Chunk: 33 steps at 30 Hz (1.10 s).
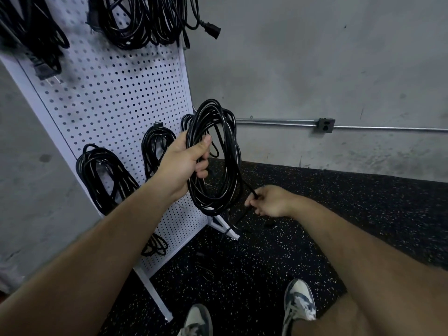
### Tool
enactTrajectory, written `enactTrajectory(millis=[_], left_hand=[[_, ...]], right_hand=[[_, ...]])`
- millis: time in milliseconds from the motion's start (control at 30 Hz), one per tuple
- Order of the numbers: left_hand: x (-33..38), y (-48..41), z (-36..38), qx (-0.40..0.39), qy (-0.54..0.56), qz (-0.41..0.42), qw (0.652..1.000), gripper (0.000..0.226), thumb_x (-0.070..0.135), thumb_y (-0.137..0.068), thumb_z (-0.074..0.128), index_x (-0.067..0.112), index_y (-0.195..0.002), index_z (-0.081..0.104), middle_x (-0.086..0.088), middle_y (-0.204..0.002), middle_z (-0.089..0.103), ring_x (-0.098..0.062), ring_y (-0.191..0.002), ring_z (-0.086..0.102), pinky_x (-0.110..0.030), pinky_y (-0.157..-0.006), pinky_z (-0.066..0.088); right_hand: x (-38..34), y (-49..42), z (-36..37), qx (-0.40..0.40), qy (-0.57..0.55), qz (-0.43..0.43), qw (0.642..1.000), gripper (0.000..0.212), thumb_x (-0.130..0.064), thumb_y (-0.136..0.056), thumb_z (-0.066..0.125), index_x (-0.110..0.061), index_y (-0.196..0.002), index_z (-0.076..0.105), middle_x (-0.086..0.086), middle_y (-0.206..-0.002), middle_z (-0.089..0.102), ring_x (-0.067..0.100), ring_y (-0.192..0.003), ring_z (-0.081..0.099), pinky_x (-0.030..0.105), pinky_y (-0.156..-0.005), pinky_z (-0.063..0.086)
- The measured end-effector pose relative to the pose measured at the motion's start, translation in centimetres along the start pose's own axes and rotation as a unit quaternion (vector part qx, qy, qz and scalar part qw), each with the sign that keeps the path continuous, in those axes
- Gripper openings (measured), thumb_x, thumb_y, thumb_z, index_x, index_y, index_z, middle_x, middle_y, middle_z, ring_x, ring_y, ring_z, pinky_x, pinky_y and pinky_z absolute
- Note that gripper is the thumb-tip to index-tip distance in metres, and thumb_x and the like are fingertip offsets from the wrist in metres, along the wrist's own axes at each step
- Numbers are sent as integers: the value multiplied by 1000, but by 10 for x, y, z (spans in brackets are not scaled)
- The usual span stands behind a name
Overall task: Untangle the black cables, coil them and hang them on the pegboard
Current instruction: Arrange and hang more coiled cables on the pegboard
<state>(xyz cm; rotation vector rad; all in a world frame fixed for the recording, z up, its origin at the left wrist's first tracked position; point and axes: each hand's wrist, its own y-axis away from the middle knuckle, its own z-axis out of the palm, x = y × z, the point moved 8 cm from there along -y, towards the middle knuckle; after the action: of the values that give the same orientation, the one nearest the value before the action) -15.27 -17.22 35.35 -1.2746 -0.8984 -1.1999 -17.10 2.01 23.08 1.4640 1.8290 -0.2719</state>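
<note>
L hand holds coiled cable, R hand on its tail.
L hand [184, 163] near frame ctr, fingers + thumb wrapped round 9 o'clock side of black cable coil [215, 156]; coil upright, in front of lower R edge of pegboard [116, 98]. R hand [271, 201] at 5 o'clock of coil, fingers curled, pinching loose tail [249, 189], which runs from coil down to speckled floor [339, 214]. Other coils [97, 170] hang on board at 9 and 12 o'clock of held one.

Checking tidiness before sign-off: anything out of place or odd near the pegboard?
Yes: a loose black cable lies uncoiled on the floor by the pegboard foot; a plug dangles past the board's right edge at top.
</note>
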Motion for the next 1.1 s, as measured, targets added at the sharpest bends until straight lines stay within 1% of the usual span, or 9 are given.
enactTrajectory(millis=[100, 200, 333, 500, 567, 667, 767, 967, 1100], left_hand=[[-8, 0, 2, 14, -11, -13, 1000, 16, 20, -103, 60, 17, -94, 48, 1, -70, 46, -10, -52, 35, -22, -46, 34], [-13, 0, 3, 34, -25, -24, 999, 16, 21, -102, 62, 15, -101, 47, 0, -71, 47, -10, -52, 35, -23, -46, 35], [-12, -3, 4, 47, -13, -26, 998, 16, 21, -102, 62, 16, -98, 48, 1, -72, 47, -9, -53, 36, -24, -48, 36], [-13, -7, 8, 44, 11, -29, 999, 13, 20, -104, 59, 15, -98, 49, 1, -71, 47, -9, -53, 38, -24, -49, 36], [-16, -7, 10, 38, 11, -32, 999, 13, 21, -104, 59, 15, -103, 47, 1, -72, 46, -10, -53, 38, -25, -49, 36], [-20, -6, 18, 12, 3, -29, 999, 16, 22, -104, 58, 15, -104, 44, 0, -72, 46, -10, -53, 35, -24, -48, 36], [-22, -4, 26, -15, -20, -29, 999, 17, 22, -104, 58, 14, -99, 44, 0, -72, 46, -11, -53, 36, -24, -47, 35], [-25, -1, 36, -14, -33, -28, 999, 11, 19, -104, 56, 15, -98, 49, -1, -74, 49, -11, -57, 44, -24, -48, 36], [-14, -4, 28, 14, -3, 9, 1000, 10, 20, -104, 57, 15, -101, 49, 0, -72, 47, -11, -55, 39, -24, -48, 36]], right_hand=[[2, -4, -21, 78, -116, 9, 990, 21, -9, -107, 46, -10, -103, 67, 7, -94, 67, 17, -85, 69, 34, -82, 59], [-8, 2, -41, 123, -98, -23, 987, 19, -10, -107, 46, -13, -107, 65, 6, -98, 71, 14, -86, 69, 22, -66, 51], [-18, 7, -46, 78, -150, -73, 983, 13, -11, -108, 43, -9, -110, 56, 5, -90, 74, 14, -80, 73, 24, -67, 54], [-23, 8, -52, 86, -160, -99, 978, 30, -26, -109, 44, -11, -94, 65, -1, -78, 76, 13, -78, 71, 26, -68, 54], [-25, 7, -52, 86, -219, -106, 966, 35, -29, -109, 41, -8, -93, 63, 7, -80, 76, 20, -77, 72, 31, -69, 58], [-29, 7, -56, 101, -333, -105, 932, 29, -22, -110, 41, -5, -93, 59, 10, -70, 71, 20, -64, 69, 33, -65, 62], [-32, 10, -66, 149, -346, -116, 919, 16, -16, -108, 48, -5, -108, 59, 4, -64, 71, 18, -55, 67, 29, -55, 61], [-35, 16, -73, 188, -347, -120, 911, 15, -14, -106, 51, -13, -112, 65, 5, -77, 69, 14, -55, 66, 29, -52, 60], [-22, 13, -76, 215, -276, -72, 934, 11, -7, -103, 55, -12, -112, 58, 8, -96, 67, 17, -68, 66, 29, -57, 59]])
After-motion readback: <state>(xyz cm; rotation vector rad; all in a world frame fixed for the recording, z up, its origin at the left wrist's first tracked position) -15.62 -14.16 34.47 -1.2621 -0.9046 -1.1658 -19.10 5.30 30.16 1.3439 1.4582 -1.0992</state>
